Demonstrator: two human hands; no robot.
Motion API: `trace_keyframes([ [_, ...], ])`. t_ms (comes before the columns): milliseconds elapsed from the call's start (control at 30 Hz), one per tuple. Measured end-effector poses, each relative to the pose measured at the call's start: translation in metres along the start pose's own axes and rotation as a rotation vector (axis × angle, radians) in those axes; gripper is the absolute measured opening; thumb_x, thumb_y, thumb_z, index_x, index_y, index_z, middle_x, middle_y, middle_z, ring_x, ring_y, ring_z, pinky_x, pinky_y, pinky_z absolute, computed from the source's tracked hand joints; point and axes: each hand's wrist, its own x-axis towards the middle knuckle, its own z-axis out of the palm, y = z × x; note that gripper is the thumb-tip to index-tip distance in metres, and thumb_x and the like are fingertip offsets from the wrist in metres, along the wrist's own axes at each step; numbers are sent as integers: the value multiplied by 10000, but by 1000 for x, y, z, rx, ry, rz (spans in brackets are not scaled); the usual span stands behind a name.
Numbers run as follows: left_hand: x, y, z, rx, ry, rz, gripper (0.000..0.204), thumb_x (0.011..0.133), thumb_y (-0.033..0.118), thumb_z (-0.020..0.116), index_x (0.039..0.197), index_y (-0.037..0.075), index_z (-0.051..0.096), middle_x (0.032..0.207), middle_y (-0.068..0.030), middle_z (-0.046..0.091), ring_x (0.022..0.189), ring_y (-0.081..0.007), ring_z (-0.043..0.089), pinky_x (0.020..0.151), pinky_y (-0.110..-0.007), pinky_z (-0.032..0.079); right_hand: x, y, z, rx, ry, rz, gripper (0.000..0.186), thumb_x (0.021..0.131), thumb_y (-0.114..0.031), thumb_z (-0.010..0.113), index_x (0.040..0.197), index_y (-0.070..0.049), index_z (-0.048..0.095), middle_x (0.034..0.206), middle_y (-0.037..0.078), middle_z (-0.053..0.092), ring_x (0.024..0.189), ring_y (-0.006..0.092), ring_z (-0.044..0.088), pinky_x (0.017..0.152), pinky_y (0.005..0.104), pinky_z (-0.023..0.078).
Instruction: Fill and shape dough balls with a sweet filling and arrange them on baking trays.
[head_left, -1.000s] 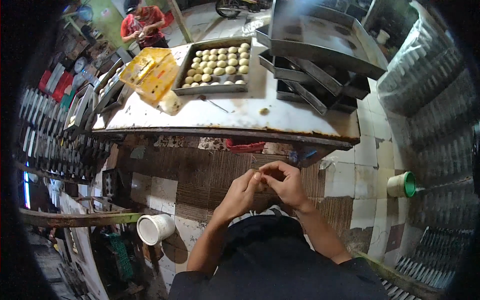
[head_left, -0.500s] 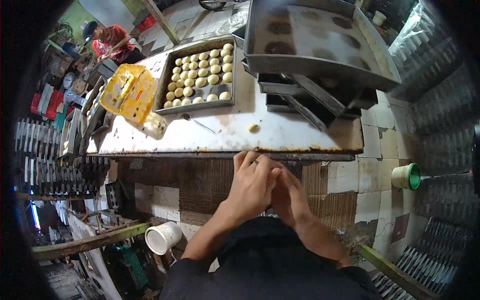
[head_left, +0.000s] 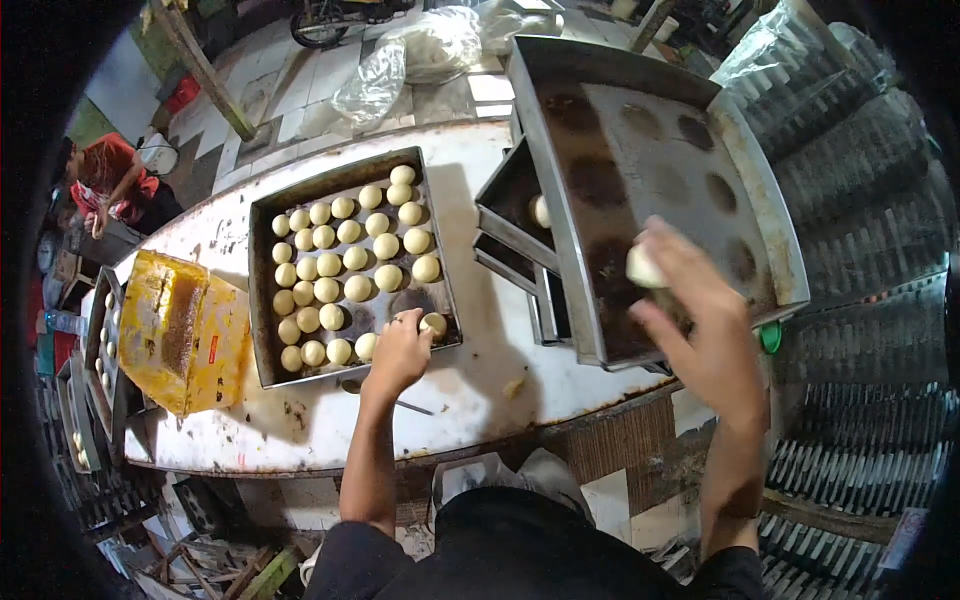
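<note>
In the dark metal tray (head_left: 258, 290) on the left sit rows of round, pale yellow dough balls (head_left: 357, 288). My left hand (head_left: 398, 355) reaches into that tray's near right corner, its fingers closed at a dough ball (head_left: 433, 324) there; its grip is partly hidden. Over the large metal baking tray (head_left: 655, 190) on the right, my right hand (head_left: 705, 325) holds another dough ball (head_left: 645, 268) between thumb and fingers. Dark round marks cover that tray's base.
More metal trays (head_left: 515, 240) are stacked crookedly beneath the right tray. A yellow plastic tub (head_left: 185, 325) lies left of the filled tray on the white table (head_left: 480, 390). A thin metal tool (head_left: 412, 408) lies near its front edge. Another person (head_left: 112, 185) is at the far left.
My hands, together at the table's front edge before, are now apart: left at the dough tray, right over the large tray with a dough ball. The view has moved nearer the table.
</note>
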Motion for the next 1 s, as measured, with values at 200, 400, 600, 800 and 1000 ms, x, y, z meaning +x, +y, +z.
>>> trace_keyframes([
  [200, 33, -10, 15, 385, -149, 76, 378, 873, 257, 696, 1113, -34, 669, 1067, -259, 712, 1116, -462, 598, 921, -533, 482, -8, -60, 27, -48, 415, 2, 179, 966, -82, 623, 1086, 9, 720, 1171, 196, 700, 1198, 403, 631, 1053, 492, 471],
  [400, 28, -24, -31, -796, -436, -6, 431, 940, 351, 700, 1189, 0, 672, 1059, -86, 706, 998, -178, 643, 918, -318, 491, -65, -132, 71, 155, 373, 9, 117, 915, -92, 660, 934, -11, 742, 1020, 149, 721, 1065, 364, 660, 944, 447, 517],
  [600, -109, -13, -82, -1329, -255, 67, 313, 887, 32, 786, 1137, 62, 601, 1138, -36, 610, 1014, -120, 604, 868, -251, 497, -102, -185, 146, 476, 374, 15, 93, 913, -29, 639, 908, 22, 717, 949, 146, 698, 939, 306, 659, 864, 400, 533],
  [800, -233, -69, -43, -956, -205, -276, 295, 1067, 250, 582, 1198, 9, 690, 1043, -58, 700, 936, -132, 633, 865, -317, 543, -130, -203, 370, 450, 414, -87, 225, 918, -175, 539, 940, -10, 692, 939, 184, 678, 969, 396, 598, 912, 488, 442],
  [1000, -283, -161, -109, -1629, 150, -583, 316, 1069, 248, 586, 1257, -2, 633, 1153, -128, 727, 1004, -233, 719, 912, -365, 584, -105, -210, 419, 70, 133, -97, 185, 975, -148, 574, 997, 6, 674, 931, 203, 673, 915, 367, 639, 838, 456, 515],
])
